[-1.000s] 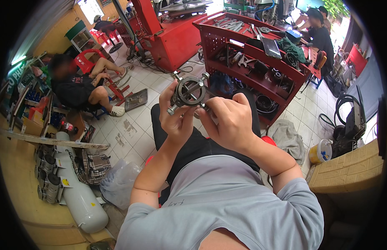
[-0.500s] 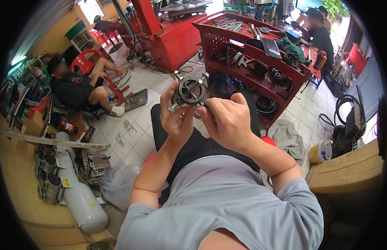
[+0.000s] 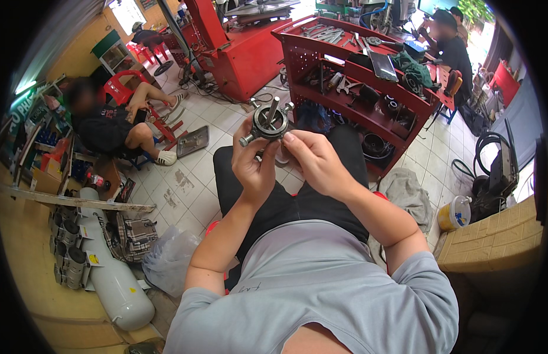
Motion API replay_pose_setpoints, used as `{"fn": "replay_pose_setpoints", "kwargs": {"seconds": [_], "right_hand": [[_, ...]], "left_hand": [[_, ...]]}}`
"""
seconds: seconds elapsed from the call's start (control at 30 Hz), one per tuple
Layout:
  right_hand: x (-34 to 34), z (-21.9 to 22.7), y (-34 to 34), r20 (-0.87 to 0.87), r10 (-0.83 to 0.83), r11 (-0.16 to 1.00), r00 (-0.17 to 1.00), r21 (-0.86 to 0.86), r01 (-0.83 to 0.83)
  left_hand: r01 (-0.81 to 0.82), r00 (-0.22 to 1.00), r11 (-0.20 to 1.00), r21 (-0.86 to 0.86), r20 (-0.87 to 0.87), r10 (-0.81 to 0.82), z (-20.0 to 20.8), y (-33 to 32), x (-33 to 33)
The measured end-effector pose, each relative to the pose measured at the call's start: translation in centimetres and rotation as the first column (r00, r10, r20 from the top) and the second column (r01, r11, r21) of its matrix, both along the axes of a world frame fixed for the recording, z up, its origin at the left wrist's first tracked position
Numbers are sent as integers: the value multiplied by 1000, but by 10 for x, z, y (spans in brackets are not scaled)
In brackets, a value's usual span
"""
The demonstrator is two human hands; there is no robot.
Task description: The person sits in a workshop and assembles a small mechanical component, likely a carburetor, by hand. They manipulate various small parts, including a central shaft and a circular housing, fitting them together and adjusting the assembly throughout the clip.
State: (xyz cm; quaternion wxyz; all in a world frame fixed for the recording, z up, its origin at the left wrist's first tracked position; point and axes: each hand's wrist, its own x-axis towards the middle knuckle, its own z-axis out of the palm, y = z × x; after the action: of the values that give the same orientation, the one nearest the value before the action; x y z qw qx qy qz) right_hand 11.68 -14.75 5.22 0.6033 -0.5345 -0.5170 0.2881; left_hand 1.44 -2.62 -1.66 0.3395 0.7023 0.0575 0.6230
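My left hand is closed around a dark metal ring-shaped tool with knurled screws sticking out around its rim. The tool is raised above my lap. A shiny metal rod stands tilted in the ring's opening, its upper end rising past the rim. My right hand is closed at the ring's lower right side, thumb and fingers pinching there. Its fingertips are partly hidden, and I cannot tell exactly which part of the tool they grip.
A red tool cart with wrenches and parts stands ahead on the right. Beyond my left hand a metal tray lies on the tiles. A seated person is at the left. A grey tank and a plastic bag lie at lower left.
The ring has tilted, and its rod now points up past the rim instead of lying across the opening. My right hand has turned, thumb now on top beside the ring.
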Motion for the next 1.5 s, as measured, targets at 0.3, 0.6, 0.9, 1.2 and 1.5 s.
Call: {"fn": "replay_pose_setpoints", "kwargs": {"seconds": [0.3,0.6,0.9,1.2,1.5], "right_hand": [[18,6,1,275,-129,972,953,227,66],[24,-13,10,65,85,969,994,229,-98],[22,-8,4,121,158,962,980,204,-180],[17,-7,4,157,127,968,979,196,-157],[18,-5,4,359,-31,953,933,292,-80]], "left_hand": [[351,935,821,-450,209,-285,15,-6,6],[479,878,712,-513,306,-369,16,-4,6],[549,836,644,-533,355,-419,17,-6,5],[622,781,526,-579,421,-461,17,-6,4],[632,771,533,-562,390,-503,17,-6,4]]}}
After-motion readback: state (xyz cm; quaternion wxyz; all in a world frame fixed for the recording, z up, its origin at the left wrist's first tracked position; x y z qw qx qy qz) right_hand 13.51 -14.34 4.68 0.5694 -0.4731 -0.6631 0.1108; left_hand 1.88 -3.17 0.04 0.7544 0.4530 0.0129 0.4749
